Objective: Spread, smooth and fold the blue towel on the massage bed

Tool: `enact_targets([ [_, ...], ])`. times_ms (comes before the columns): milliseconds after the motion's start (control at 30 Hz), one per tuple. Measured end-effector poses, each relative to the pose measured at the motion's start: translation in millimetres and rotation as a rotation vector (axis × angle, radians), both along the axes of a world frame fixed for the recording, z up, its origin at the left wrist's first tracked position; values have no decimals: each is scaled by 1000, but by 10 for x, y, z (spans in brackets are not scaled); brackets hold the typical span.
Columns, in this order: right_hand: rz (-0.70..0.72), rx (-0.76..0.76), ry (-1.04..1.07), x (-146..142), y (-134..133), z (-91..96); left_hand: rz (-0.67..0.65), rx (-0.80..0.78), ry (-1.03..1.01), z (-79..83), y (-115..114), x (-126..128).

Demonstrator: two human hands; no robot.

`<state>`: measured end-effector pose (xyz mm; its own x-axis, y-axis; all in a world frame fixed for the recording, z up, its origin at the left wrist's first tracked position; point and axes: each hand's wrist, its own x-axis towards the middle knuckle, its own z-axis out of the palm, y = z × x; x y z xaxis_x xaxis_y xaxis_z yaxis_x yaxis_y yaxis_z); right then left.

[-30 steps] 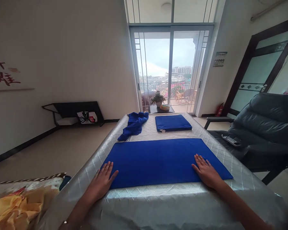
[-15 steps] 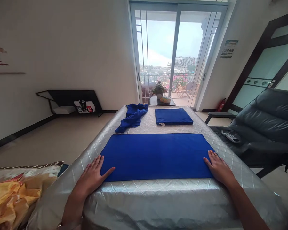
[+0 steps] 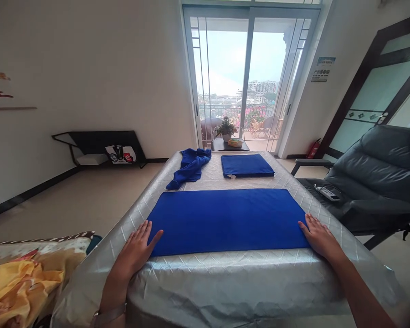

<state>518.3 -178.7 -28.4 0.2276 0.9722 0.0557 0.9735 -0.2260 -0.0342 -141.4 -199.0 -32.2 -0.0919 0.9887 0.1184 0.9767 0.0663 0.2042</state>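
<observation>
One heap of yellow fabric (image 3: pixel 23 282) shows at the far left of my remote view. Next I see the left hand (image 3: pixel 133 248) flat, thumb spread wide, at the left edge of the flat blue cloth (image 3: pixel 228 221), which lies across the silver-covered worktop (image 3: pixel 232 282). Beyond the cloth are crumpled blue fabric (image 3: pixel 190 167) and, rightward, a folded blue stack (image 3: pixel 248 165). I see the right hand (image 3: pixel 320 234) flat, thumb apart, at the cloth's right edge. Farther right stands a dark armchair (image 3: pixel 379 177).
</observation>
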Motion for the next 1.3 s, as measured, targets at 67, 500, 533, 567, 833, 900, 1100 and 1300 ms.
enact_targets([
  [67,-15,41,-10,-29,-27,0,-5,20,-11,-37,8,-23],
  [500,110,356,-105,-509,-171,285,-201,709,69,352,-264,181],
  [533,161,351,-73,-636,-162,302,-215,719,78,393,-292,212],
  [567,216,345,-35,-783,-153,326,-227,714,81,430,-306,257],
  [833,607,153,198,-2122,73,726,-466,304,-41,626,149,1577],
  [900,638,119,203,-2326,177,709,-566,225,-51,580,335,1977],
  [1100,648,-18,184,-2477,333,340,-627,98,-61,195,569,2470],
  [1300,627,-65,194,-2458,333,314,-606,70,-55,75,564,2436],
])
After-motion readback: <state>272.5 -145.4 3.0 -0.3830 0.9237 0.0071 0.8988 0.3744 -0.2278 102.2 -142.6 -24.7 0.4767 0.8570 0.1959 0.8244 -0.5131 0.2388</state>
